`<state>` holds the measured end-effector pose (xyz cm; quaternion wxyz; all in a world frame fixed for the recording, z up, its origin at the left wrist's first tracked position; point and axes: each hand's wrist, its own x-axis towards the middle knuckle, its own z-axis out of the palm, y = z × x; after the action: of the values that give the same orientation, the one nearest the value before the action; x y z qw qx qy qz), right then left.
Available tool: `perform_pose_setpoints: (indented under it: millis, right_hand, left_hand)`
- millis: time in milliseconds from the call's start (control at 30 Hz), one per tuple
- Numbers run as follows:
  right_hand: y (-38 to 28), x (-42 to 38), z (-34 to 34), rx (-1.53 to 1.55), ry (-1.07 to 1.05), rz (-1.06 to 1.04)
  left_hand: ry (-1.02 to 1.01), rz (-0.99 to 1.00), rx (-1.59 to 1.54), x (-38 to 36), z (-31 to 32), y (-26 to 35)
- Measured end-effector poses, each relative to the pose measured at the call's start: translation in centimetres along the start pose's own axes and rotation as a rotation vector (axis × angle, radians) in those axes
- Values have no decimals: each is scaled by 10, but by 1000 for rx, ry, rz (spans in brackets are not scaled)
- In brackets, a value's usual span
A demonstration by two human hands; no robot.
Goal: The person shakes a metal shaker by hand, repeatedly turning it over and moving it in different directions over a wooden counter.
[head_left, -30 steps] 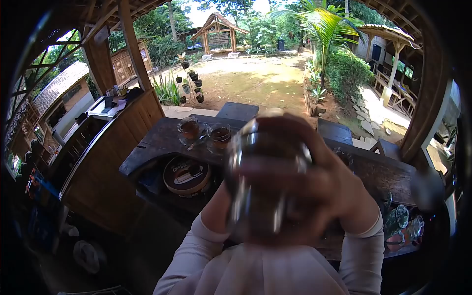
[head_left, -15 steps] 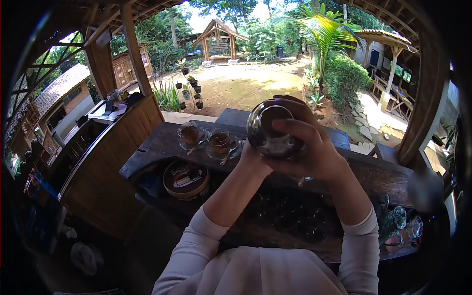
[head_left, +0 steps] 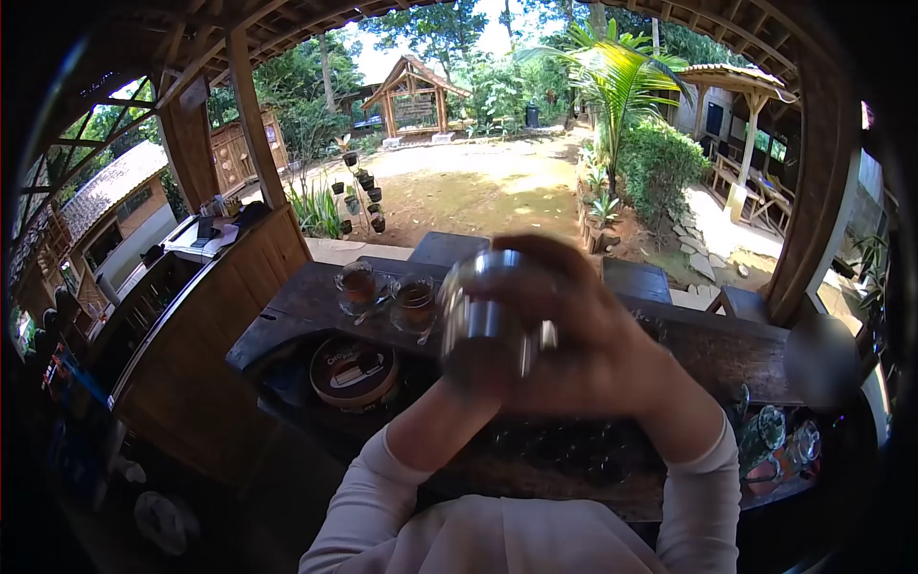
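A shiny metal shaker [head_left: 470, 330], smeared by motion, is held up in front of me above the dark wooden counter [head_left: 732, 359]. My right hand [head_left: 598, 359] wraps round it from the right, fingers curled over its side. Below and behind it, my left hand [head_left: 464, 404] is closed against the lower part, its fingers mostly hidden. Just left of the shaker stand two glass cups on saucers, a nearer glass cup [head_left: 414, 298] and a farther glass cup [head_left: 357, 284], both containing brown drink. Spoons lie beside them.
A round brown box [head_left: 354, 375] sits on the lower shelf at left. Several glasses [head_left: 765, 429] stand at the right end. Dark stools [head_left: 637, 281] line the counter's far side. A wooden cabinet [head_left: 206, 330] is farther left.
Both hands have moved down and a little left with the shaker. It has tilted, so its side now shows instead of its round end. The view has shifted slightly.
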<state>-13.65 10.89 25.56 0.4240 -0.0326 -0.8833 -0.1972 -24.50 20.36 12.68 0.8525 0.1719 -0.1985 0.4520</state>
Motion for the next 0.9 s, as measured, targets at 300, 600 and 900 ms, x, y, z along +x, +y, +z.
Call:
perform_pose_setpoints:
  millis: [300,600,900]
  right_hand:
    - [6,-17,15,83,101,178]
    - [-23,9,2,57,215,-23]
    - [-68,10,24,-32,487,165]
  left_hand:
    - [9,-102,-43,14,26,-3]
    - [30,-215,-103,-16,45,18]
    - [73,-314,-178,-42,55,21]
